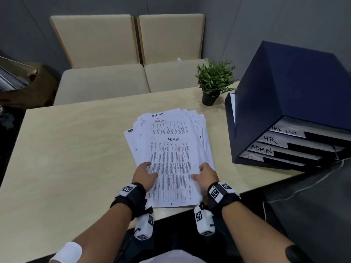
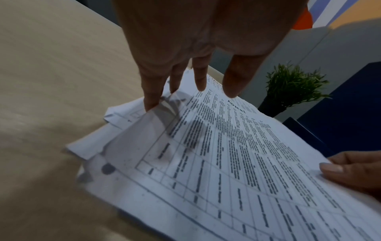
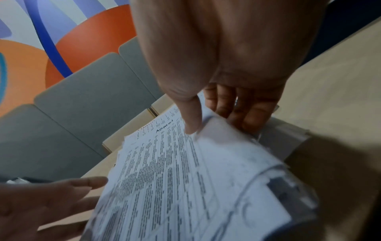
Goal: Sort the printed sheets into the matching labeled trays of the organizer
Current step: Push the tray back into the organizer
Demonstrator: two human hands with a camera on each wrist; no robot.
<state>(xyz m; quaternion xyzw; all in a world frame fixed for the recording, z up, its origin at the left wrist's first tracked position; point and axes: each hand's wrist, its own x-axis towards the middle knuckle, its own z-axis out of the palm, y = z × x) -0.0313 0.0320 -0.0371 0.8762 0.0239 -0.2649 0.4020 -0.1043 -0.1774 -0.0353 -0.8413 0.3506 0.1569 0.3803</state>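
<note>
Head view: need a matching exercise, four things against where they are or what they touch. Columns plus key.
Column 1
1. ADMIN sheet
2. potted plant
3. organizer
4. right hand

Column 2
A. at the table's right end, labeled trays facing the person
B. top of the paper stack, under both hands
C. at the table's far edge, just left of the organizer
D. thumb on the printed face, at the sheet's right edge

Pairs: 1-B, 2-C, 3-A, 4-D. The left hand rests on the same sheet's left edge.
</note>
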